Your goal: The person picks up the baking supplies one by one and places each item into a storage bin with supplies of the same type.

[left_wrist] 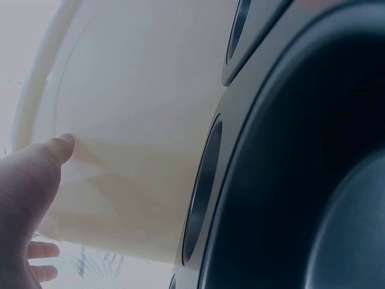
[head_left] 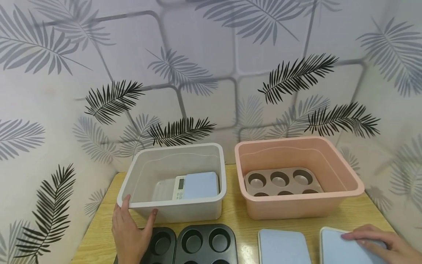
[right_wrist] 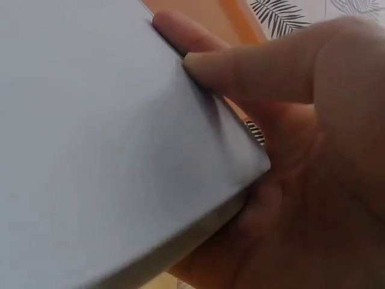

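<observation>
My left hand (head_left: 130,233) is at the front left corner of a white plastic bin (head_left: 184,211). Its fingertips touch the rim, while the thumb (left_wrist: 63,147) rests on the front wall. Inside the bin lies a kitchen scale (head_left: 201,185) with a small display and a pale blue top. On the right, my right hand (head_left: 387,240) grips the edge of another pale-blue-topped kitchen scale (head_left: 343,247). The right wrist view shows the thumb (right_wrist: 240,69) over that scale's top (right_wrist: 108,132) and other fingers around its side; its display is out of sight.
A pink bin (head_left: 296,207) holds a brown muffin pan (head_left: 268,189). Two dark muffin pans, the left one (head_left: 169,234) and the right one (head_left: 206,229), lie before the white bin. A similar pale-blue-topped scale (head_left: 283,245) lies left of the gripped one. A patterned wall stands behind.
</observation>
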`<state>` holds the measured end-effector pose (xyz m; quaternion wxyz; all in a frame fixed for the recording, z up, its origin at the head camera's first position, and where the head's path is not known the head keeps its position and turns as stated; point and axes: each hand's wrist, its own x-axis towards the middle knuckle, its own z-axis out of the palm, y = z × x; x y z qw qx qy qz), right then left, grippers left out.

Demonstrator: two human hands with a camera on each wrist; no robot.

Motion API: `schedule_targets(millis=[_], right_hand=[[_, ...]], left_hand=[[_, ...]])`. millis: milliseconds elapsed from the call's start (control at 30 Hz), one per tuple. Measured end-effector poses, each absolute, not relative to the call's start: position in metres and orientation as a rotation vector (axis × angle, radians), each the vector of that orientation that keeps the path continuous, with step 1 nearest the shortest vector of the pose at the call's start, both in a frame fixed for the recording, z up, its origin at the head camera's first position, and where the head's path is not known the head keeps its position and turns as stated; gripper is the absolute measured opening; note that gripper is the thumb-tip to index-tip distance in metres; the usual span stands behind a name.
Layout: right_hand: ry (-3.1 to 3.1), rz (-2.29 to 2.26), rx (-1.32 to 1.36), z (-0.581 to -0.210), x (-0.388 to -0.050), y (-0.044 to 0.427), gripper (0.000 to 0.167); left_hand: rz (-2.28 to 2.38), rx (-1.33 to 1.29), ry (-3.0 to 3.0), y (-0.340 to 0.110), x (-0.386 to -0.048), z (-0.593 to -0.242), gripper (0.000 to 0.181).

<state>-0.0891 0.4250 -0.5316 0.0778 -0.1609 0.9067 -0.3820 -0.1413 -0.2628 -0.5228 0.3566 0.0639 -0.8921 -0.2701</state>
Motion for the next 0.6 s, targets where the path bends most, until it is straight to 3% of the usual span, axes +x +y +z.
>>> schedule_targets(millis=[133, 300, 600], right_hand=[[2.684, -1.043, -0.332, -0.52, -0.088, 0.428, 0.031], [2.675, -0.953, -0.359, -0.51, -0.086, 0.434, 0.037], [3.052, -0.881, -0.375, -0.535, -0.069, 0.463, 0.042]], left_hand=[[-0.703, 0.177, -2.314, -0.262, -0.141, -0.523, 0.103], [-0.692, 0.162, -2.308, -0.263, -0.142, -0.524, 0.102], [-0.693, 0.148, -2.308, -0.263, -0.142, -0.523, 0.101]])
